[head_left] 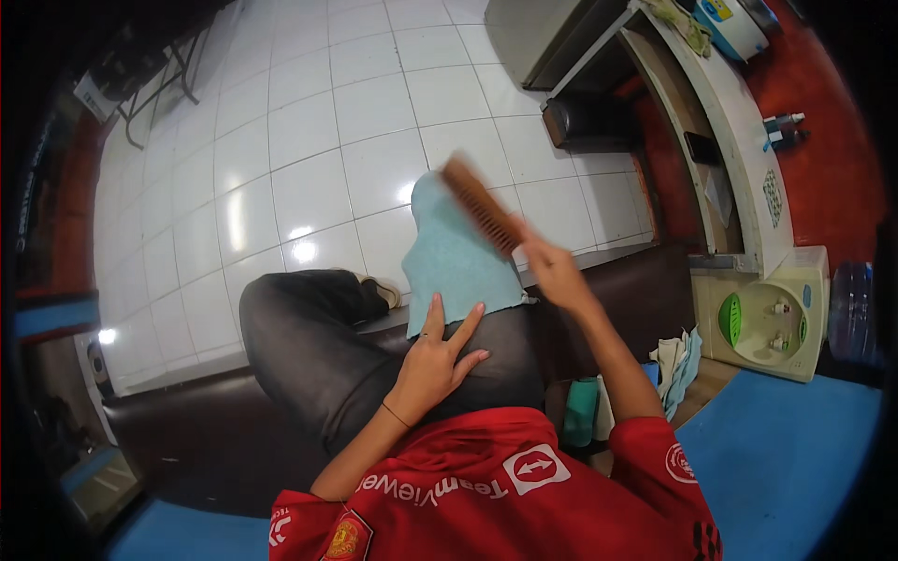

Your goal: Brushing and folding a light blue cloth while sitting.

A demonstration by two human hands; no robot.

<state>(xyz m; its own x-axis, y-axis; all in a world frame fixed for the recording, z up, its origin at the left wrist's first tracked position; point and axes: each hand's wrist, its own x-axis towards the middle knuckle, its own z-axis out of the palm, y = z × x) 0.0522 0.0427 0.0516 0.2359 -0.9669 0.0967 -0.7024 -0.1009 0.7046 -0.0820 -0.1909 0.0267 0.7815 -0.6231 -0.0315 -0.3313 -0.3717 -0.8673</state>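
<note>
A pale blue-green cloth (454,257) is draped over my right knee and thigh. My left hand (437,366) rests at its near edge, with several fingers spread and their tips on the fabric. My right hand (554,271) is closed round the handle of a brown brush (479,204), probably wooden, with dark rows of bristles. The brush slants over the cloth's far right part and is blurred by motion; whether its bristles touch the fabric, I cannot tell.
I sit on a dark brown bench (617,290) above a white tiled floor (309,187). To the right stand a white-topped cabinet (762,178) with a phone (700,148) and a cream water dispenser (814,280). Folded cloths (681,365) and a teal item (581,411) lie by my right arm.
</note>
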